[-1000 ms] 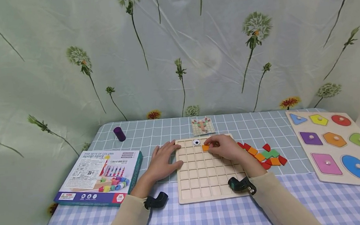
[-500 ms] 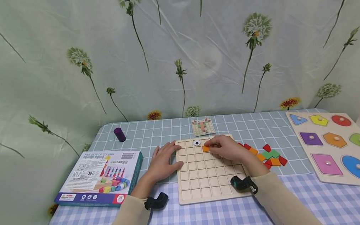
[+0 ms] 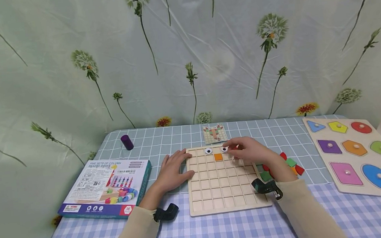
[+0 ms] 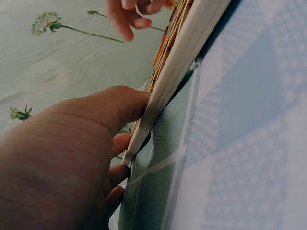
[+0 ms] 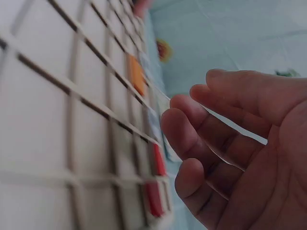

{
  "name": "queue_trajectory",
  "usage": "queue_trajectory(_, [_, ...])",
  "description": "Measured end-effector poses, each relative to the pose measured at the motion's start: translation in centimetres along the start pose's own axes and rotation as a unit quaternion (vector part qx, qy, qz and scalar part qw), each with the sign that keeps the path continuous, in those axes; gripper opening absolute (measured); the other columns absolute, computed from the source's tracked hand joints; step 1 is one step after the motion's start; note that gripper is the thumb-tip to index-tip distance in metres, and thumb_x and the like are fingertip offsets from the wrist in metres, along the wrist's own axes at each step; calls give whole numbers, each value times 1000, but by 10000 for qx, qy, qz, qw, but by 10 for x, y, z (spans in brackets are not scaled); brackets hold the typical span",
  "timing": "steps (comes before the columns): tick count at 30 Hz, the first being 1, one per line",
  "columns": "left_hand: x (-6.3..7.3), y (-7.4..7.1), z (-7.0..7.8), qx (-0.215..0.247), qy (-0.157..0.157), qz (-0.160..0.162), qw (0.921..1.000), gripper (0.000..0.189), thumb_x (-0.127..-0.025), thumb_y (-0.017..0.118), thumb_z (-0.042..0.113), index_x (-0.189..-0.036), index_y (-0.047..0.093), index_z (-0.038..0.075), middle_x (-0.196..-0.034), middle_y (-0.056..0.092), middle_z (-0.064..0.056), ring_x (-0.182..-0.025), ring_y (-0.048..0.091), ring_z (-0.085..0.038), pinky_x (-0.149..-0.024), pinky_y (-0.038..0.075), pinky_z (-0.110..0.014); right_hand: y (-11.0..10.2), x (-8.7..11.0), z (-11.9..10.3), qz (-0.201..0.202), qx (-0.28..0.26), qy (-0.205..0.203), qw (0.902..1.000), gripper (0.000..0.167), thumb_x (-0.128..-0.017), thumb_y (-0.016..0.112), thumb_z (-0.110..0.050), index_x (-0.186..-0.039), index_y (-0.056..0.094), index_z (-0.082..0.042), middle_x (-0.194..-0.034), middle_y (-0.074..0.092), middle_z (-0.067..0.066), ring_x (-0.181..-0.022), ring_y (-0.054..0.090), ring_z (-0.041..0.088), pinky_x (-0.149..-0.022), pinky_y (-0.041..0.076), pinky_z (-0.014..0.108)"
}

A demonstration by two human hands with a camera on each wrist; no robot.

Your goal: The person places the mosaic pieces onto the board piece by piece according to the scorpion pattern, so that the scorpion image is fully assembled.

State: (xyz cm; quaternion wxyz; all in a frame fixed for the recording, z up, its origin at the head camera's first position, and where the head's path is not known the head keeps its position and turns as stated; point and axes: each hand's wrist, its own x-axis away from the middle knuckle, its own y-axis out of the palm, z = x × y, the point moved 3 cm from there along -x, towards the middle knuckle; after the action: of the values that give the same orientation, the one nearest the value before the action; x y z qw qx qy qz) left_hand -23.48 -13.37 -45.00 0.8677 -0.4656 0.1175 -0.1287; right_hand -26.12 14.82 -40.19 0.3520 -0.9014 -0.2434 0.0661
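Observation:
A wooden grid board [image 3: 210, 185] lies flat in the middle of the table. Its upper rows hold an orange square tile [image 3: 218, 157] and two white eye tiles, the left eye tile [image 3: 208, 151] and the right eye tile [image 3: 224, 149]. Red pieces [image 5: 159, 160] sit in cells by the board's far right part. Fingertips and thumb of my left hand [image 3: 173, 173] touch the board's left edge, fingers spread. My right hand [image 3: 247, 150] hovers over the upper right cells, its fingers loosely bent and holding nothing in the right wrist view.
Loose red, green and orange pieces [image 3: 291, 162] lie right of the board, partly behind my right arm. A pattern card [image 3: 214, 133] stands behind the board. A beaded-boxes carton [image 3: 106, 187] and a purple cup [image 3: 126, 142] are at left, a knobbed shape puzzle [image 3: 354, 163] at right.
My right hand has let go of the orange tile and moved right and up a little, uncovering the right eye tile. The left hand has stayed at the board's edge.

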Motion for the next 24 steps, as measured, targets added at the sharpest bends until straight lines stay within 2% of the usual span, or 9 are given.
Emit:
queue_trajectory(6, [0,0,0,-14,-3,-17,10000,56,-90,70,35,-141,54,18,-162,37,-9,-152,28,-32,-123,11,-62,-27,13,11,444,88,296,9985,36,-99,60,-19,-132,62,-5,-116,67,17,-88,66,25,-73,55,35])
queue_trajectory(10, [0,1,-1,9,-19,-38,10000,56,-90,70,35,-140,54,18,-162,36,-8,-152,28,-32,-123,11,-62,-40,19,22,637,278,507,9963,36,-98,60,-18,-133,62,-6,-116,66,16,-93,64,26,-75,56,33])
queue_trajectory(14, [0,1,-1,25,6,-11,10000,55,-90,70,35,-140,54,18,-162,37,-8,-152,28,-32,-123,11,-62,-49,25,33,758,565,518,9942,37,-97,62,-15,-132,62,-6,-114,68,14,-97,62,26,-79,53,30])
queue_trajectory(18, [-1,1,-1,37,4,-8,10000,54,-90,69,35,-140,54,18,-162,37,-8,-153,27,-32,-123,11,-62,-53,29,40,735,669,506,9938,36,-95,64,-13,-130,63,-3,-113,68,16,-99,62,28,-83,54,33])
queue_trajectory(24, [0,0,-1,43,1,-22,10000,54,-90,69,34,-139,54,18,-162,36,-8,-153,27,-32,-123,11,-62,-49,30,52,456,719,948,9918,33,-92,69,-18,-123,67,-7,-114,66,15,-102,61,29,-82,57,36])
